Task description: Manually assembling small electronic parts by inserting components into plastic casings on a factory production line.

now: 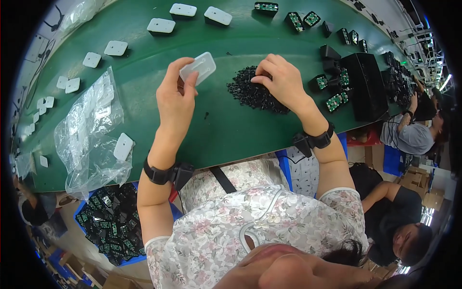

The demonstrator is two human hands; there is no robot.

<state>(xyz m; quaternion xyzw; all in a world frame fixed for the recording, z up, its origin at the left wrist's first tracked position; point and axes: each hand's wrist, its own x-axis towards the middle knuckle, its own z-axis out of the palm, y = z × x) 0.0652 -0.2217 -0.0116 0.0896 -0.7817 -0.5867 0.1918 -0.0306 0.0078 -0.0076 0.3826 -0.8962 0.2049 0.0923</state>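
Note:
My left hand [174,94] grips a white, translucent plastic cover [204,66] by its edge, thumb on one side and fingers on the other, raised over the green table. My right hand [284,81] is at the upper right part of a heap of small black parts [250,95]. Its fingertips are pinched together at the heap; whatever is between them is too small to make out. A few loose black bits [206,115] lie on the table between my hands.
White covers [116,47] and white-topped black cases [161,26] line the far and left sides of the green table [211,139]. Clear plastic bags [86,130] lie left. Black housings with green circuit boards [337,101] and a black box [364,86] stand right. A blue bin [79,210] of boards sits below.

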